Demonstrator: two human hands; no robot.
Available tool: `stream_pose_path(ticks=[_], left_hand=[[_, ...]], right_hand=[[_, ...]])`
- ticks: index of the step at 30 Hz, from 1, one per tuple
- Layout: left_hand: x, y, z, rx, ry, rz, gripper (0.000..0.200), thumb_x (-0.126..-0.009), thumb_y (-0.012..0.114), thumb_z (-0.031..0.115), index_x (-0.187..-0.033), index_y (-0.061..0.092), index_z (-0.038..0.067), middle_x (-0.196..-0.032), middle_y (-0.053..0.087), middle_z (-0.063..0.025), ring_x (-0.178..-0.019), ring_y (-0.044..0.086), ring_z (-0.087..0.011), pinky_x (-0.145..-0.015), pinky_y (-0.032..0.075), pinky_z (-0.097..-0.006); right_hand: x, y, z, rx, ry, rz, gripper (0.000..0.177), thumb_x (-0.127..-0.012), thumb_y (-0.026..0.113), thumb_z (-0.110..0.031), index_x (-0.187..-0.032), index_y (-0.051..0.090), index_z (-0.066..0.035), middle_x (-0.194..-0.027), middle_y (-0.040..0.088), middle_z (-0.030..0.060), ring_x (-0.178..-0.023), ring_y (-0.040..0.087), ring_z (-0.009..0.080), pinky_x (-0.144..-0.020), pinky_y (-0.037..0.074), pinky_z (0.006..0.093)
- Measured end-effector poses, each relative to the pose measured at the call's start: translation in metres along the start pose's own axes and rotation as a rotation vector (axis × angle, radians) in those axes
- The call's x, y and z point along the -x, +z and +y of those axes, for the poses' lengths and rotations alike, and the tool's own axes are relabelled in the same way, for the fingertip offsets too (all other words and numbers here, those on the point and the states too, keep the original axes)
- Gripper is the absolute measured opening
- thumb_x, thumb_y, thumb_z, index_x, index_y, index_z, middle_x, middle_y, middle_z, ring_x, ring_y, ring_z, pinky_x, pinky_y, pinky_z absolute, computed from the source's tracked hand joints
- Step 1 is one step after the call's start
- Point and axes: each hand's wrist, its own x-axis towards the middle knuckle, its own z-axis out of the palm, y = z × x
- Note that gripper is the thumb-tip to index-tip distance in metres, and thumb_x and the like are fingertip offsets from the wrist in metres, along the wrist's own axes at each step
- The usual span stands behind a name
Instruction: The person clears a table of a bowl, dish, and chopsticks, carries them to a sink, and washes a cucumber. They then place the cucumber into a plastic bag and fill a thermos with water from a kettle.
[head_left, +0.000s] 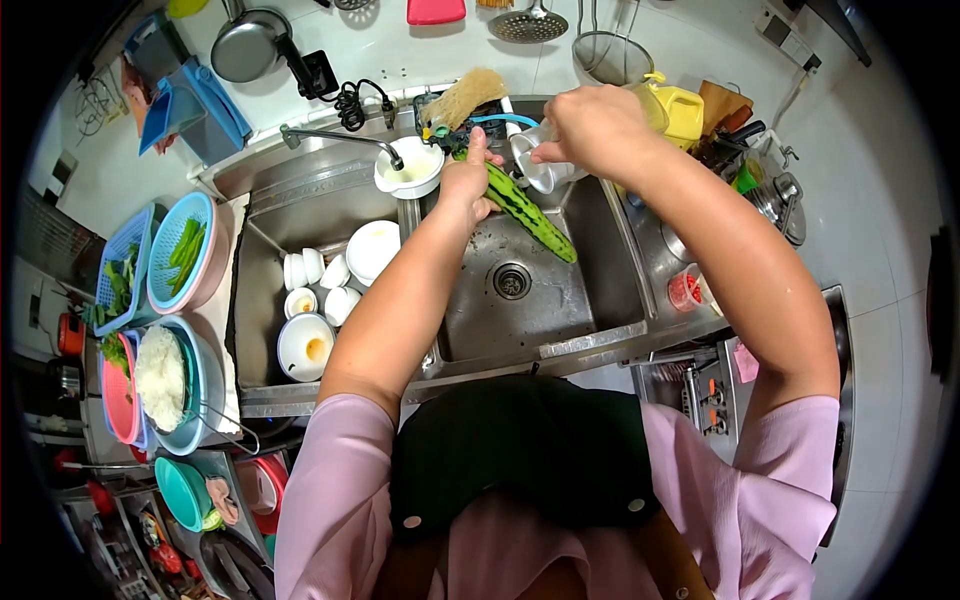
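Note:
My left hand is wrapped round the upper end of a long green gourd with dark stripes, its thumb pointing up. The gourd slants over the right sink basin, its lower end above and right of the drain. Just to its right, my right hand grips a clear plastic cup, tipped with its mouth toward the gourd. My palm hides part of the cup.
A white bowl sits under the faucet. Several white bowls and cups lie in the left basin. Baskets of greens stand at left. A yellow jug and a small container with red contents are at right.

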Motion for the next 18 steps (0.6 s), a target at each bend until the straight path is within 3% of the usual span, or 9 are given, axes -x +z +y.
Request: stream_pose_path(ticks=[2, 6, 11, 15, 18], left_hand=[[0.002, -0.001, 0.000, 0.050, -0.019, 0.012, 0.042, -0.078, 0.049, 0.048, -0.075, 0.041, 0.007, -0.069, 0.051, -0.0053, -0.058, 0.051, -0.0207, -0.046, 0.045, -0.0492], [0.006, -0.004, 0.001, 0.100, -0.018, 0.056, 0.046, -0.077, 0.052, 0.049, -0.078, 0.042, 0.003, -0.072, 0.050, -0.0077, -0.057, 0.048, -0.0231, -0.042, 0.040, -0.0481], [0.006, -0.018, 0.007, 0.092, -0.037, 0.022, 0.048, -0.078, 0.045, 0.053, -0.078, 0.041, 0.005, -0.080, 0.049, -0.0102, -0.067, 0.051, -0.0304, -0.057, 0.041, -0.0624], [0.008, -0.036, 0.023, 0.123, -0.113, -0.006, 0.048, -0.075, 0.040, 0.059, -0.083, 0.036, 0.012, -0.080, 0.052, -0.0058, -0.080, 0.054, -0.0305, -0.070, 0.035, -0.0675], [0.014, -0.062, 0.041, 0.261, -0.136, 0.027, 0.051, -0.077, 0.036, 0.059, -0.089, 0.035, 0.010, -0.088, 0.050, -0.0086, -0.087, 0.051, -0.0324, -0.074, 0.032, -0.0678]], right_hand=[[-0.001, 0.000, -0.003, 0.014, -0.036, 0.064, 0.036, -0.062, 0.066, -0.042, -0.069, 0.062, -0.007, -0.068, 0.060, 0.0111, -0.069, 0.059, 0.0268, -0.062, 0.046, 0.0352], [-0.002, -0.004, -0.008, 0.045, -0.071, 0.049, 0.035, -0.062, 0.067, -0.041, -0.072, 0.062, -0.008, -0.069, 0.060, 0.0109, -0.070, 0.059, 0.0268, -0.062, 0.046, 0.0355], [0.001, -0.004, -0.007, 0.067, -0.076, 0.058, 0.035, -0.062, 0.067, -0.040, -0.074, 0.062, -0.008, -0.070, 0.060, 0.0108, -0.071, 0.059, 0.0268, -0.062, 0.046, 0.0355], [0.007, 0.003, 0.003, 0.065, -0.072, 0.055, 0.036, -0.063, 0.067, -0.040, -0.073, 0.062, -0.007, -0.070, 0.060, 0.0105, -0.070, 0.059, 0.0265, -0.062, 0.046, 0.0356], [0.013, 0.003, 0.013, 0.032, -0.012, 0.035, 0.038, -0.062, 0.066, -0.042, -0.073, 0.061, -0.006, -0.069, 0.060, 0.0098, -0.070, 0.059, 0.0260, -0.062, 0.046, 0.0356]])
